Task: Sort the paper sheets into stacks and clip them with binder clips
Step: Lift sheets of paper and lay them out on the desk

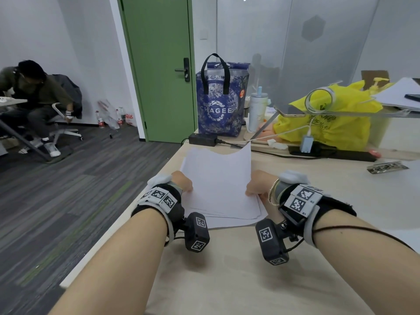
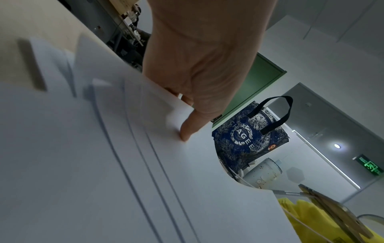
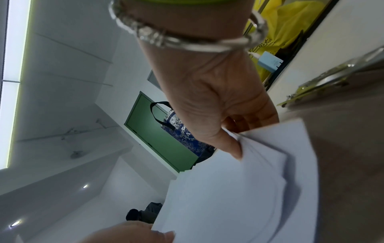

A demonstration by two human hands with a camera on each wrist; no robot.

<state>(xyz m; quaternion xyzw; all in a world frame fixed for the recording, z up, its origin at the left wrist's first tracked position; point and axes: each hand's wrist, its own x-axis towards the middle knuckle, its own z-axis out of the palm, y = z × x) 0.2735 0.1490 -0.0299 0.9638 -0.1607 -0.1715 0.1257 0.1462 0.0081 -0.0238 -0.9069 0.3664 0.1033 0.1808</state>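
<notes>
A bundle of white paper sheets [image 1: 218,178] is lifted and tilted up above the table, its far edge curling. My left hand [image 1: 185,184] grips the bundle's left edge, thumb [image 2: 187,129] on top of the sheets [image 2: 145,164]. My right hand [image 1: 253,189] pinches the right edge, thumb [image 3: 232,148] on top and fingers under the sheets [image 3: 239,189]. More loose white sheets [image 1: 229,220] lie flat on the table below the bundle. A small tray of binder clips [image 1: 387,167] sits at the right; its contents are too small to make out.
The light wooden table [image 1: 227,280] has its left edge near my left arm. At the back stand a blue tote bag [image 1: 219,103], a black power adapter [image 1: 202,139], a tumbler [image 1: 258,112], a yellow bag [image 1: 329,123] and a power strip [image 1: 334,153]. A person [image 1: 34,92] sits far left.
</notes>
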